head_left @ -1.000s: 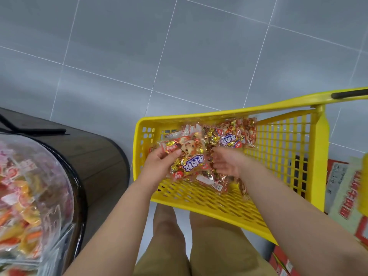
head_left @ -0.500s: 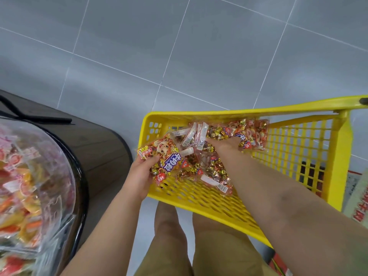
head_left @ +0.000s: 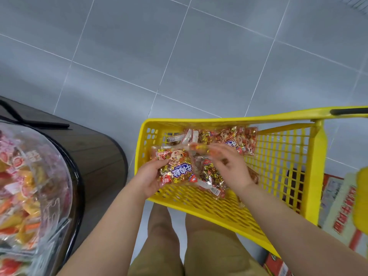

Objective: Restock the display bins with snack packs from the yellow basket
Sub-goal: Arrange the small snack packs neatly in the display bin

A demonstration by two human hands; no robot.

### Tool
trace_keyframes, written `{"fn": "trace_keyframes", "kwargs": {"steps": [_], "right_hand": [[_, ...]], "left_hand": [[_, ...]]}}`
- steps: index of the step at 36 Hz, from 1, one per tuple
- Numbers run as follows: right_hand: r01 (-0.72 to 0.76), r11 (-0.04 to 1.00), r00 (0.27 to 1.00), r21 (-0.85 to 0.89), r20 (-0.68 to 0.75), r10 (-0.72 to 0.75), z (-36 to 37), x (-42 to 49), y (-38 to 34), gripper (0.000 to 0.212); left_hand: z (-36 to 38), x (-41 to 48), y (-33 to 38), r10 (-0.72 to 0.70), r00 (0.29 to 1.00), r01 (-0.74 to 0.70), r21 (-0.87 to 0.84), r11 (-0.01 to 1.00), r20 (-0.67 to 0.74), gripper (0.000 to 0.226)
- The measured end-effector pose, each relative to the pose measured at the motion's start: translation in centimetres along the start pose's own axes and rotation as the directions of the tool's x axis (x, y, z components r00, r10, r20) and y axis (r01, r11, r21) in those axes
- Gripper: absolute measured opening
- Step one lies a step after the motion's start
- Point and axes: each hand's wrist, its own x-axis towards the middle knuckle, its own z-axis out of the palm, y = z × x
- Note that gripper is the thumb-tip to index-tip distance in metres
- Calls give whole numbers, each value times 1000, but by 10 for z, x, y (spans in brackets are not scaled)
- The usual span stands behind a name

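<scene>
A yellow slotted basket (head_left: 282,176) stands in front of my knees with several clear snack packs of gold-wrapped candies inside. My left hand (head_left: 148,179) grips one such snack pack (head_left: 176,169) by its left edge, above the basket's near left corner. My right hand (head_left: 231,168) is blurred over the middle of the pile, and its fingers pinch the top edge of another pack (head_left: 201,147). More packs (head_left: 237,139) lie against the basket's far wall.
A round clear display bin (head_left: 29,188) full of red, orange and yellow sweets sits at the left on a dark wooden stand (head_left: 95,154). Red and white printed cartons (head_left: 338,208) lie behind the basket at right. Grey floor tiles fill the upper view.
My right hand has drawn back from the far packs to the middle of the pile and taken hold of a pack. My left hand still holds its pack, now nearer the basket's middle.
</scene>
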Motion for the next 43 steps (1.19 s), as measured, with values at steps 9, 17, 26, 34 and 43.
{"fn": "trace_keyframes", "kwargs": {"steps": [9,17,26,34,43], "right_hand": [[575,747,817,-333,204,-539,27,-8,-9,46],[622,691,783,-369,287,-552,38,-14,-1,44],[-247,947,966,-204,-131,224,3,14,58,52],[-679,721,733,-138,-183,656,-17,72,96,59],[-762,648,646,-10,-80,759,-3,74,87,72]], "left_hand": [[10,-4,13,-18,996,25,-80,996,85,51],[14,-1,3,-16,994,12,37,999,112,66],[26,19,-4,1,995,6,75,997,-96,49],[27,22,-14,-6,982,33,141,989,-190,45],[22,9,-16,13,979,15,135,991,-204,46]]}}
